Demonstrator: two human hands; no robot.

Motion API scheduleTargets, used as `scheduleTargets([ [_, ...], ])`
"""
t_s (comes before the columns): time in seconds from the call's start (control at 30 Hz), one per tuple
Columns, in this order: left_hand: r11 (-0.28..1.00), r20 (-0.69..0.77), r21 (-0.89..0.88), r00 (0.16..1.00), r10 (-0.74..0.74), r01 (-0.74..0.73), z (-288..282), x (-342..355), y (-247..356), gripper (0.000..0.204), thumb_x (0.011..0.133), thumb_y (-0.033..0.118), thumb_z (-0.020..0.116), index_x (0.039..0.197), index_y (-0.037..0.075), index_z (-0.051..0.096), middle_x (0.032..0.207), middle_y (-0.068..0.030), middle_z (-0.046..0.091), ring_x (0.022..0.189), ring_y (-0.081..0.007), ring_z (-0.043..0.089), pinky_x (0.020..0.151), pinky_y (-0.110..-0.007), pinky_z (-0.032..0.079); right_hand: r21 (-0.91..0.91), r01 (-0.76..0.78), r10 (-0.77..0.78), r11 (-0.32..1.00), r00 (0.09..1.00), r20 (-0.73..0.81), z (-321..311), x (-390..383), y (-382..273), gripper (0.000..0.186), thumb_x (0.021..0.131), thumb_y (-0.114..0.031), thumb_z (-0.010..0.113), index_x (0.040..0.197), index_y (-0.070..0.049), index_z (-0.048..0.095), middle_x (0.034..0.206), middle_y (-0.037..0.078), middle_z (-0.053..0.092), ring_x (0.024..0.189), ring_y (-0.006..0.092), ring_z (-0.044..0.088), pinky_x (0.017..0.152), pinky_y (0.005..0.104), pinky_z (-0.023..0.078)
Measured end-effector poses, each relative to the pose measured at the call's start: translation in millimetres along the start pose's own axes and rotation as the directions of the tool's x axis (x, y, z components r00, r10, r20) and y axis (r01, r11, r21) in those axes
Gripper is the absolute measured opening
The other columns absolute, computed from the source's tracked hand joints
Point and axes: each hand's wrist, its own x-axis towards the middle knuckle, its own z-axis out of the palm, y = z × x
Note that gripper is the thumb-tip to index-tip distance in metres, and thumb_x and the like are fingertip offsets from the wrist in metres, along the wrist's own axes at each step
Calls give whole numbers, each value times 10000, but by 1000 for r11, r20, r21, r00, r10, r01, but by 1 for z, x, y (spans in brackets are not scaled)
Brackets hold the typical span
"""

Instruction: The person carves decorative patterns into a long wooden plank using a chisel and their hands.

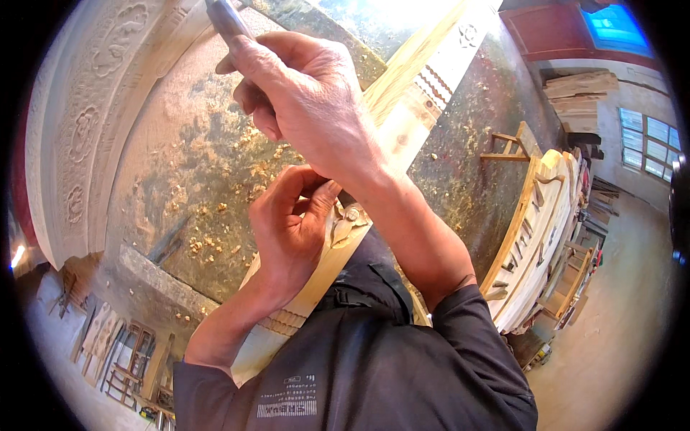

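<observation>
My right hand (309, 100) is raised over the bench, its fingers closed round a smooth grey cylindrical tool (230, 20) that runs out of the top of the picture. I cannot make out the kind of tool. Below it, my left hand (287, 223) rests at a long pale wooden beam (406, 133), thumb and fingers pinched together beside a carved scroll-like knob (351, 214). What the pinch holds is hidden behind my right wrist. Wavy carved bands cross the beam at both ends, and a small flower shape is cut near its far end.
Wood chips (201, 241) lie scattered over the worn, stained bench (165, 165). At the left stands a large curved panel (90, 108) with relief carving. To the right, several chisels (525, 230) lie on pale boards beside a small wooden stand (514, 147). Stacked planks (582, 97) stand near the window.
</observation>
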Motion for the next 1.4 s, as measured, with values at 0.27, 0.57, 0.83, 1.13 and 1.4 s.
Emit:
scheduleTargets([
  [0.27, 999, -13, 47, 1000, 22, -22, 2, 1, 2, 63, 1017, -6, 720, 1058, -51, 701, 899, -75, 739, 811, -86, 683, 708, -269, 580, -17, -22, 22, 1000, 999, -24, 2, -1, -1, 358, 1062, -308, 645, 966, 12, 776, 669, 21, 663, 621, 80, 598, 566, 300, 479],
  [0.57, 987, 2, 156, 999, 41, -41, 0, 3, 5, 56, 1028, 3, 694, 1055, -45, 684, 889, -90, 746, 783, -91, 669, 699, -283, 561, -85, -16, 13, 996, 999, -43, 3, 1, 6, 378, 1052, -313, 654, 972, 36, 775, 673, 29, 658, 627, 96, 597, 587, 323, 495],
  [0.83, 985, 5, 165, 999, 42, -42, 1, 4, 7, 76, 1029, 14, 698, 1083, -39, 694, 901, -76, 749, 794, -91, 677, 716, -279, 560, -57, -45, 43, 997, 998, -34, 3, 4, 14, 370, 1054, -310, 654, 991, 31, 782, 684, 27, 663, 617, 96, 596, 566, 315, 489],
  [1.13, 985, -13, 170, 999, 41, -38, -1, 4, 4, 68, 1009, -17, 688, 1071, -39, 704, 875, -81, 755, 778, -98, 697, 721, -282, 563, -33, -70, 70, 997, 998, 1, 5, 8, 22, 366, 1039, -312, 667, 966, 28, 781, 669, 11, 652, 596, 76, 581, 526, 296, 469],
  [1.4, 991, -4, 134, 1000, 2, -2, 0, 7, 7, 62, 994, -27, 689, 1053, -43, 693, 898, -112, 757, 773, -141, 736, 704, -300, 571, -32, -96, 96, 995, 995, -16, 5, 11, 24, 359, 1038, -312, 667, 944, 16, 778, 660, 14, 658, 570, 71, 571, 518, 280, 460],
])
